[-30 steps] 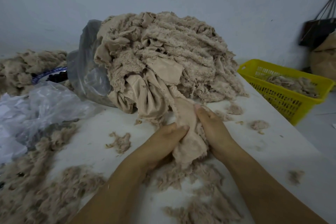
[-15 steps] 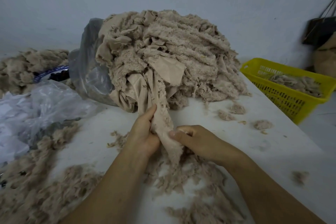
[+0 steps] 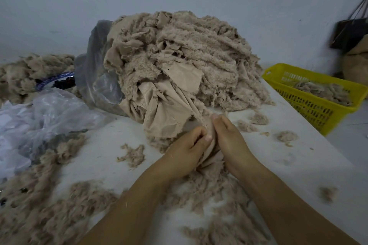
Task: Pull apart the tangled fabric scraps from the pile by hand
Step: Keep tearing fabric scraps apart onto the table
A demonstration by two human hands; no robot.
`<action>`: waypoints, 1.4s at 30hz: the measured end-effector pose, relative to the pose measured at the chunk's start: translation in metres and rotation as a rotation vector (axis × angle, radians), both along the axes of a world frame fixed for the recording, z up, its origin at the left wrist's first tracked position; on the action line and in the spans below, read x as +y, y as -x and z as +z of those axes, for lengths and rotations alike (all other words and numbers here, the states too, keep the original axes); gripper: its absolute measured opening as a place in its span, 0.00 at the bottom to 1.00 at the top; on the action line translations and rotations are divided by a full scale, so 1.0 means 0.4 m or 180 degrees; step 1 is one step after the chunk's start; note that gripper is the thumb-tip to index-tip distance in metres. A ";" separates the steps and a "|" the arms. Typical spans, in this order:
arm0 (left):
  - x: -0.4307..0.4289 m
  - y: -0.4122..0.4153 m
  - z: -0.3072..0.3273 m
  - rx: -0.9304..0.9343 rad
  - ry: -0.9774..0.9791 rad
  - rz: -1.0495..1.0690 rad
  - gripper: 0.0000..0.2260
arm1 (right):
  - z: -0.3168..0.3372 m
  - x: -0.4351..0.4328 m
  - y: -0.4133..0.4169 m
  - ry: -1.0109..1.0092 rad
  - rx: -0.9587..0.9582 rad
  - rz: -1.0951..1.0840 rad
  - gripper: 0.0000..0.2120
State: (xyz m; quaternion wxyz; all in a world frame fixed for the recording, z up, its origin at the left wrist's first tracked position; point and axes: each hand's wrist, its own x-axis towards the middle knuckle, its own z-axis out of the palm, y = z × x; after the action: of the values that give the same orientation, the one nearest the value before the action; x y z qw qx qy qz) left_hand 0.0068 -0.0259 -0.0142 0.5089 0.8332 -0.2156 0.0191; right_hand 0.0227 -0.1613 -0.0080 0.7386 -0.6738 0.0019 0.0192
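The left hand point(image 3: 185, 153) and right hand point(image 3: 229, 139), close together, both grip a beige fuzzy fabric strip point(image 3: 213, 155) trailing from the heap of tangled beige fabric scraps point(image 3: 179, 59) on the white table point(image 3: 298, 157). A grey wall stands behind. Loose beige fluff point(image 3: 132, 154) lies around, and a yellow plastic basket point(image 3: 310, 109) stands to the right.
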 end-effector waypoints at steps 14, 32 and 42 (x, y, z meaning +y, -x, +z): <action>0.039 -0.049 0.030 0.2460 0.4034 0.1081 0.16 | -0.003 0.057 0.039 0.1922 -0.1235 0.0852 0.20; 0.081 -0.065 0.011 0.2287 0.4175 0.1028 0.16 | 0.026 -0.013 0.021 0.0865 -0.0362 0.0151 0.20; 0.049 -0.061 0.023 0.2566 0.3725 0.0981 0.10 | -0.005 0.033 0.051 0.1551 -0.0765 0.1448 0.24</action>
State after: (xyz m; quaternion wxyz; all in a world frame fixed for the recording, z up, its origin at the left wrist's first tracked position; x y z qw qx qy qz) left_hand 0.0311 -0.0064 -0.0051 0.9027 0.3877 0.1541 -0.1056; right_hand 0.0024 -0.1483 -0.0101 0.5279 -0.8109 -0.2306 0.1027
